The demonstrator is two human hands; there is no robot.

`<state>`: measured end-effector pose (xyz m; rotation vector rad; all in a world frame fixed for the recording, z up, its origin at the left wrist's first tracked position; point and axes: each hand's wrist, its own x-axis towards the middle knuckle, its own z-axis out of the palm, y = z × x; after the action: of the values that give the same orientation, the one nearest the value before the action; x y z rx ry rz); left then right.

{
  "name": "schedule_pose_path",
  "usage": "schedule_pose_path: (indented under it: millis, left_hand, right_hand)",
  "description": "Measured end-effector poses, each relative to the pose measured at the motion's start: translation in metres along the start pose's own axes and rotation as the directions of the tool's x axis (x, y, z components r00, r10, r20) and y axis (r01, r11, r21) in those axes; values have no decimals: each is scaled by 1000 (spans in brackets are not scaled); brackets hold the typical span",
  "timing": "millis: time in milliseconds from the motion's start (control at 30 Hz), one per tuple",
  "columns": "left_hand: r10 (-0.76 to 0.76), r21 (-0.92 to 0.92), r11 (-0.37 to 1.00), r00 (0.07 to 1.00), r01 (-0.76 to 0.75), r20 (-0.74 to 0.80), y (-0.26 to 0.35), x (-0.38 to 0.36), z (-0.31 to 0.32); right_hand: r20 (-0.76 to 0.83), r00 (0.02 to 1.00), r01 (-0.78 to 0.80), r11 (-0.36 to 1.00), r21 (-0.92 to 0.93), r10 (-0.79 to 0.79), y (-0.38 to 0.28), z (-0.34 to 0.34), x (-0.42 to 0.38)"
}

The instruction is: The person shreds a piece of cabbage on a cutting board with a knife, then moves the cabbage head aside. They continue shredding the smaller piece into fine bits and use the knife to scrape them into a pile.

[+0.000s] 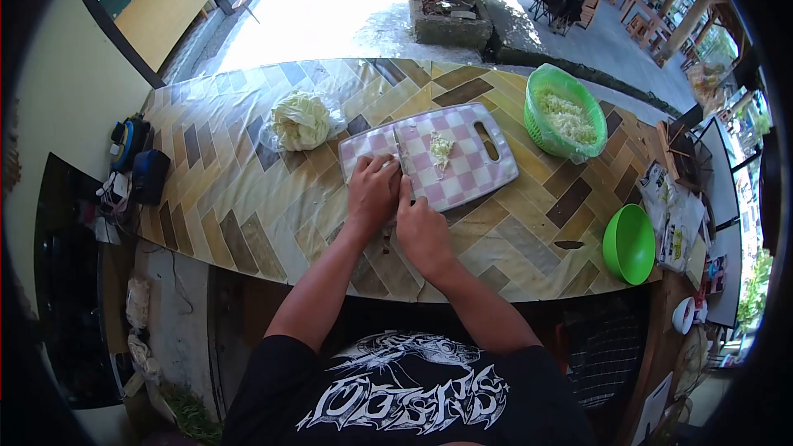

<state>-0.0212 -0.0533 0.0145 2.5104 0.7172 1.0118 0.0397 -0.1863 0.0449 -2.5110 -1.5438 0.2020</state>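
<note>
A pink-and-white checked cutting board (pixel 462 186) lies on the table in front of me. My right hand (pixel 423 231) is closed round the handle of a knife (pixel 400 147), its index finger stretched along the top; the blade points away from me across the board. Just left of the blade, my left hand (pixel 374 190) presses down with curled fingers on a pale piece of cabbage, mostly hidden beneath them. To the right of the knife sits a small heap of shredded cabbage (pixel 440 149). A larger cabbage (pixel 299 121) rests on clear plastic beyond the board's left end.
A green basket (pixel 534 128) lined with plastic holds more shreds at the back right. Nearer on the right, a green bowl (pixel 629 244) leans on its side by plastic packets (pixel 673 223). Dark cases (pixel 150 176) stand at the table's left edge.
</note>
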Motion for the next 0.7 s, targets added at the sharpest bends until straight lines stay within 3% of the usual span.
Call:
schedule_pose_path:
  millis: [167,267,367,467,700]
  left_hand:
    - [7,63,998,1000,-6,-10,-4,-1,7]
    - [-5,70,998,1000,6,-10,-4,-2,6]
    - [-21,31,999,1000,21,2,-3,0,5]
    - [-29,11,1000,1000,29,10,-4,-1,6]
    - [-15,26,1000,1000,15,4,-6,1,7]
  right_hand:
    - [62,998,7,995,104,-14,3,-24,1]
    - [69,998,2,998,57,-6,-3,-33,-17]
    - [35,999,-20,1000,17,19,-6,-19,-20]
    - [17,1000,-24,994,111,22,8,-1,1]
    - [79,997,-14,994,105,5,7,-47,-7]
